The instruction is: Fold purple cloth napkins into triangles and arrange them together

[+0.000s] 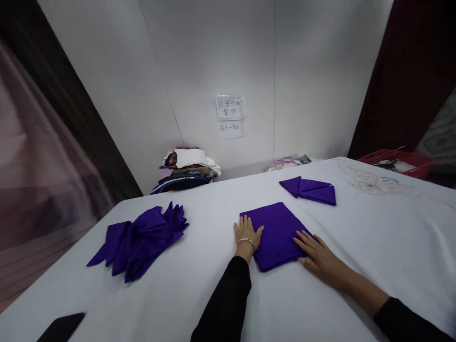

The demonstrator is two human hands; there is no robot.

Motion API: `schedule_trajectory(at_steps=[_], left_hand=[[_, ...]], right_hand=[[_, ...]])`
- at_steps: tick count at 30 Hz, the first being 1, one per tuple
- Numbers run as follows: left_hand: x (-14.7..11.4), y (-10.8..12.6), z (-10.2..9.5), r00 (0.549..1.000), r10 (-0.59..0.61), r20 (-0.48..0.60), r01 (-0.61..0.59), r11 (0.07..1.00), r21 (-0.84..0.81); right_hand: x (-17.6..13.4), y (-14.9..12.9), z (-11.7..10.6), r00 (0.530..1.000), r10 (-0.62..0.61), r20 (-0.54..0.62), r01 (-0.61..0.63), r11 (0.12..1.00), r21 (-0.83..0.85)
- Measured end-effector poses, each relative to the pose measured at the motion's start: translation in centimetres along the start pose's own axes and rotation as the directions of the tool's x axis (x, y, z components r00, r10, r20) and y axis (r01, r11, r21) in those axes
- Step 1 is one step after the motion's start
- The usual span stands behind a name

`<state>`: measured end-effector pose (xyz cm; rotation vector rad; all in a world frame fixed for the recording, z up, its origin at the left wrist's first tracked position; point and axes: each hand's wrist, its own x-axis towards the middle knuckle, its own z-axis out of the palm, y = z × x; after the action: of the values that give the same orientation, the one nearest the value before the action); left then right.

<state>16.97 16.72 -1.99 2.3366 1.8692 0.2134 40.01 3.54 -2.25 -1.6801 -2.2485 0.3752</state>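
Observation:
A purple cloth napkin [280,230], folded into a flat square, lies on the white-covered table [206,266]. My left hand [248,233] rests flat on its left edge, fingers stretched out, a bracelet at the wrist. On the right edge lies my right hand [320,258], fingers extended and slightly apart, touching the cloth. Neither hand grasps anything. Farther back to the right sits another purple napkin [315,190] folded into pointed panels. Off to the left is a loose heap of pleated purple cloth [146,240].
Stacked folded clothes [188,168] stand at the table's far edge, near a pink cloth pile [283,164]. A red basket [402,161] is at the far right. Paper signs [230,116] hang on the white wall. A dark flat object [62,327] lies at the lower left.

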Motion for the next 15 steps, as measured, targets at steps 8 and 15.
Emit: schedule_trajectory(at_steps=[8, 15], left_hand=[[0.4, -0.9, -0.6, 0.997, -0.082, -0.017, 0.081, 0.997, -0.007], [-1.7, 0.8, -1.6, 0.997, -0.025, -0.066, 0.024, 0.999, -0.027]], right_hand=[[-0.6, 0.5, 0.0, 0.999, 0.046, 0.008, -0.046, 0.998, -0.04], [-0.8, 0.3, -0.1, 0.998, 0.058, 0.01, -0.057, 0.994, -0.095]])
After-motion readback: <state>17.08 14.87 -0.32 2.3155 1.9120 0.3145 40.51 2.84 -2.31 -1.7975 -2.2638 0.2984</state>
